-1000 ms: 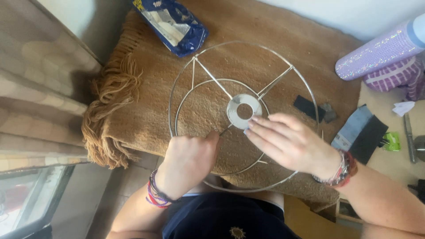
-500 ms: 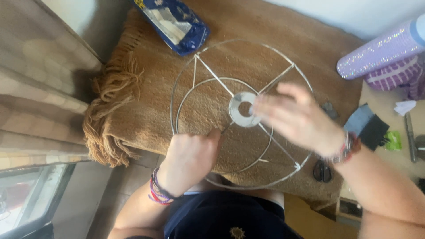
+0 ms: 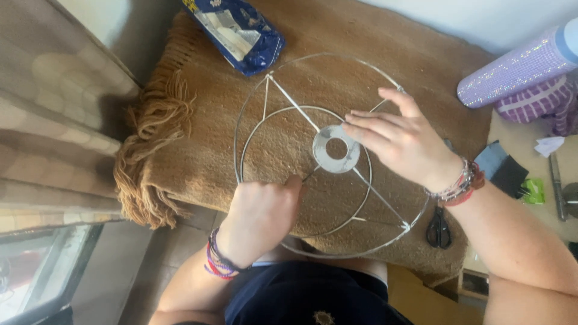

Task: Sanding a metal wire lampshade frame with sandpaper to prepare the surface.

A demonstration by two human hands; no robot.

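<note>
A round wire lampshade frame [image 3: 283, 99] with two rings, three spokes and a flat metal centre ring [image 3: 335, 148] lies on a brown fringed blanket [image 3: 198, 150]. My left hand [image 3: 262, 210] is closed around the inner wire ring at its near side. My right hand [image 3: 400, 141] rests with fingers spread on the spoke beside the centre ring, fingertips touching the ring's right edge. Both wrists wear beaded bracelets.
A blue snack bag [image 3: 238, 33] lies at the blanket's far edge. Small black scissors [image 3: 438, 229] sit by the frame's right rim. A glittery purple roll [image 3: 512, 69], striped purple cloth [image 3: 542, 102], dark fabric scraps [image 3: 503, 168] and a green bit [image 3: 533, 191] are at right.
My right hand moved from the frame's near right side up over the centre ring. The frame turned slightly; the scissors came into view. My left hand stayed on the inner ring.
</note>
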